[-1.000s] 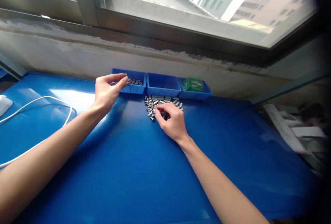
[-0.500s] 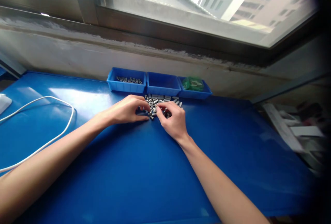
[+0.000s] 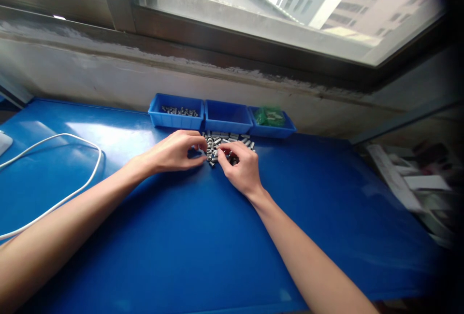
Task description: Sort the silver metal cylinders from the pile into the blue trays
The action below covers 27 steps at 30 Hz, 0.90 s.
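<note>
A loose pile of small grey metal pieces [image 3: 213, 144], many short and cylindrical, lies on the blue tabletop. At its left edge, my left hand [image 3: 181, 152] curves with a gap between thumb and fingers and nothing visible in it. My right hand [image 3: 241, 164] is over the front right of the pile, covering part of it. Its thumb and index fingertips come together there; any piece between them is too small to make out.
Behind the pile stand three joined blue bins: the left bin [image 3: 176, 120] holds small metal parts, the middle bin [image 3: 228, 125] shows a bare floor, the right bin [image 3: 281, 133] holds a green plastic bag [image 3: 270, 117]. A white cable [image 3: 89, 183] loops at left. A window rises behind.
My left hand has shifted very slightly left, with its thumb and fingers still apart. My right hand keeps nearly the same pose over the pile. The whole view has shifted a little.
</note>
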Available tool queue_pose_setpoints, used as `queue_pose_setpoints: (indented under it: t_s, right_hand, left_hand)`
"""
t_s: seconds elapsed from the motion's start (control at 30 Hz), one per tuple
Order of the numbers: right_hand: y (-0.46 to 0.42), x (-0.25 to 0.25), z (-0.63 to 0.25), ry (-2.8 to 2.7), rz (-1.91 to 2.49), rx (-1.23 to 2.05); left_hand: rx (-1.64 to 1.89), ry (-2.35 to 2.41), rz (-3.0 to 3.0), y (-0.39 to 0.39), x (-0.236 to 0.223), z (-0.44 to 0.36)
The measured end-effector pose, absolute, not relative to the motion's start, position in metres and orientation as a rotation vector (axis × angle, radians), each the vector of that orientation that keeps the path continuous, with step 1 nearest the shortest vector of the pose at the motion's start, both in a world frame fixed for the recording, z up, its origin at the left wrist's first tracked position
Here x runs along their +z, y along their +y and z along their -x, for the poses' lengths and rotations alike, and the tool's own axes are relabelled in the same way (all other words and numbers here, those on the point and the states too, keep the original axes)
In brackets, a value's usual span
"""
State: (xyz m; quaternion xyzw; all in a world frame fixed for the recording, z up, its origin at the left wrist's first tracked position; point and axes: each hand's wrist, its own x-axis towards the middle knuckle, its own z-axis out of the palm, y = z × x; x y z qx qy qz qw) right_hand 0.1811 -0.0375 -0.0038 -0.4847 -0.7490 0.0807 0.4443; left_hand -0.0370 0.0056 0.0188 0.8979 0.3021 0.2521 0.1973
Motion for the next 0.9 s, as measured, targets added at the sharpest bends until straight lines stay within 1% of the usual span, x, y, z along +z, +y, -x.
queue_pose_setpoints:
  t_s: [0.2,0.43,0.73,0.9]
  right_hand:
    - [-0.038,-0.002,-0.181,-1.853,1.205,0.199]
    - [-0.038,-0.002,-0.181,-1.854,1.208,0.193]
    - [-0.039,0.000,-0.180,-1.858,1.222,0.222]
    - [-0.039,-0.001,-0.181,-1.862,1.218,0.219]
  left_hand:
    - [0.651,0.912,-2.614,-0.001,0.011,0.028]
    - [0.672,0.868,-2.541,0.006,0.015,0.034]
    - [0.883,0.875,-2.452,0.010,0.012,0.035]
    - [0.907,0.857,-2.425,0.011,0.009,0.035]
